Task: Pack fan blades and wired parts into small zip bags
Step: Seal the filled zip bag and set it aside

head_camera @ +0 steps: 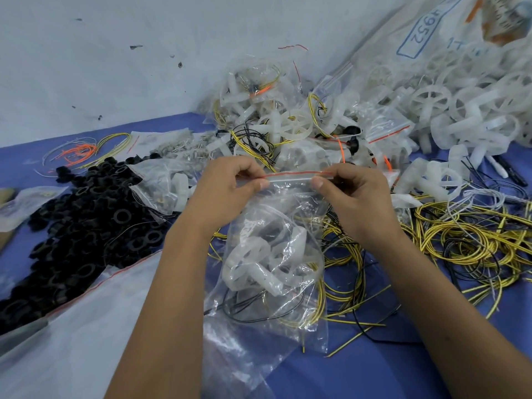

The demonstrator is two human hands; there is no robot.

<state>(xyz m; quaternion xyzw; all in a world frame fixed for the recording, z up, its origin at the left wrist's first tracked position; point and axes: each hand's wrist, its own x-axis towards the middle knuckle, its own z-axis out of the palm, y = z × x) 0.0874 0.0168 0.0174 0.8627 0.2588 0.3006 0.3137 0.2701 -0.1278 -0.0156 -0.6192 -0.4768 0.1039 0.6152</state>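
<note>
Clear crinkled plastic zip bag (270, 254), holding white fan blades (253, 263) and wires, is pinched at its red-lined seal by left hand (227, 185) and right hand (354, 194).

Zip bag (273, 254) clear, red stripe at seal; fan blades (460, 110) translucent white; rings (86, 220) black; wires (460, 240) yellow-black striped; tabletop (359, 370) blue.

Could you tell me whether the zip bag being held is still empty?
No, the zip bag, pinched at its red-lined top by the left hand and right hand, already holds white fan blades and wires.
</note>
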